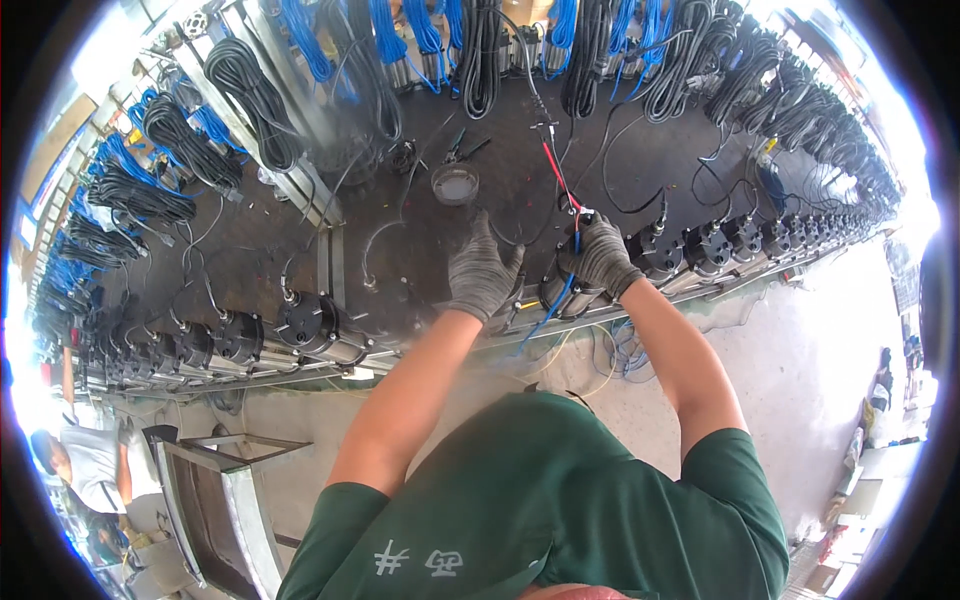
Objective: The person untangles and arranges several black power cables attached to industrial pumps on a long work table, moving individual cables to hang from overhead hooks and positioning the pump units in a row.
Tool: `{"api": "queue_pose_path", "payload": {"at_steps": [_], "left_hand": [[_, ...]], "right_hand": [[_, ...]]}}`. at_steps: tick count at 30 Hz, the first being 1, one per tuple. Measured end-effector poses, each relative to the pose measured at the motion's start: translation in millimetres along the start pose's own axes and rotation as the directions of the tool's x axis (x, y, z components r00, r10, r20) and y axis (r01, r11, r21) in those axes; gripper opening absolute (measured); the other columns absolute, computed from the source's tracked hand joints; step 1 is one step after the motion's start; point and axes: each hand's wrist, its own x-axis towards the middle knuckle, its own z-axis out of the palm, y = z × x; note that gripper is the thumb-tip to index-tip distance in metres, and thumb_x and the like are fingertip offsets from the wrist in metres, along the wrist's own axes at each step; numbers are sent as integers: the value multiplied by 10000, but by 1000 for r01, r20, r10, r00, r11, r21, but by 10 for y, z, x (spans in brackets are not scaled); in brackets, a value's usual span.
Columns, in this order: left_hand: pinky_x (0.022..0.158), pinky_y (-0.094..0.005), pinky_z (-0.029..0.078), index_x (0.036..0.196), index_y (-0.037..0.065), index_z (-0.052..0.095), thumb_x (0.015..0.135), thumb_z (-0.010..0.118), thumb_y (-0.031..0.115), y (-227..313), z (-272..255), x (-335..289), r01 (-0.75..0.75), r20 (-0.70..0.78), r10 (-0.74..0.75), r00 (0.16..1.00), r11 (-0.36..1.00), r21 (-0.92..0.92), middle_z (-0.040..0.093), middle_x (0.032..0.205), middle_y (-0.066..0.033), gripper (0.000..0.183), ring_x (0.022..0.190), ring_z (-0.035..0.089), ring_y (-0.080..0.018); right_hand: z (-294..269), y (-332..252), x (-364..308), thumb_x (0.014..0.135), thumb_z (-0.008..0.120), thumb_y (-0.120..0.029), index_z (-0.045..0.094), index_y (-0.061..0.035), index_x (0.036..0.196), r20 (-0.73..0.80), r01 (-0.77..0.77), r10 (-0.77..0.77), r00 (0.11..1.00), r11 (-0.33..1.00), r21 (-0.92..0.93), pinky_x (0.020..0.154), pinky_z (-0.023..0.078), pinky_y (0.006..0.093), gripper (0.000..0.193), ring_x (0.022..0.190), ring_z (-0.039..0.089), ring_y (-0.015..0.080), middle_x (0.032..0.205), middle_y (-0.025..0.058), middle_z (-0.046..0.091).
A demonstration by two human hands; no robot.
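Both of my hands wear grey knit gloves. My right hand (pixel 604 256) is closed on a blue wire (pixel 562 303), whose tail hangs over the bench's front edge. A red wire (pixel 553 165) runs down toward these fingers from a black cable (pixel 535 95) above. A small white piece (pixel 582 210) sits by the fingertips where the wires meet. My left hand (pixel 484 268) is apart from the wires, with thumb and fingers spread and nothing seen in it. Between and partly behind my hands stands a metal cylinder with a black cap (pixel 560 290).
A shallow round dish (pixel 455 185) and pliers (pixel 458 150) lie on the dark bench (pixel 400 240). Black-capped cylinders (pixel 308 325) line its front edge both ways. Coiled black cables (pixel 480 60) and blue cables (pixel 388 35) hang behind. A metal frame (pixel 215 500) and another person (pixel 92 465) are at the lower left.
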Motion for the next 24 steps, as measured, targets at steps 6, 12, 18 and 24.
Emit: {"api": "queue_pose_path", "payload": {"at_steps": [6,12,18,24], "left_hand": [[866,-519,544,1413,66,487,923,716,371,9,6,28,20,23,-20,1000,1000,-22,731,1076,-219,621,983,715,-402],[851,-521,543,1343,84,553,900,737,342,-41,81,-5,-104,-128,112,985,993,62,729,1045,-203,544,965,711,-403],[848,-517,550,1360,124,560,894,750,341,11,48,-30,-87,-125,94,988,994,59,728,1031,-185,548,964,714,-392],[861,-504,562,1355,128,588,891,751,311,46,-2,-39,17,-36,-14,999,998,64,734,1045,-163,525,966,717,-369]], "right_hand": [[-19,244,-38,714,843,-377,684,-86,1037,-47,196,-191,981,967,163,933,499,509,463,1057,623,415,1082,185,666],[124,384,-29,751,821,-397,663,-59,1072,-129,223,-194,972,934,280,919,502,509,493,1044,616,436,1061,204,657],[187,391,-111,804,773,-291,688,-33,1105,-400,356,-246,883,907,227,950,491,514,405,1075,598,453,1158,223,628],[388,78,-845,966,690,-43,680,-49,1134,-468,420,11,884,422,803,764,529,337,168,918,640,190,1086,76,637]]}}
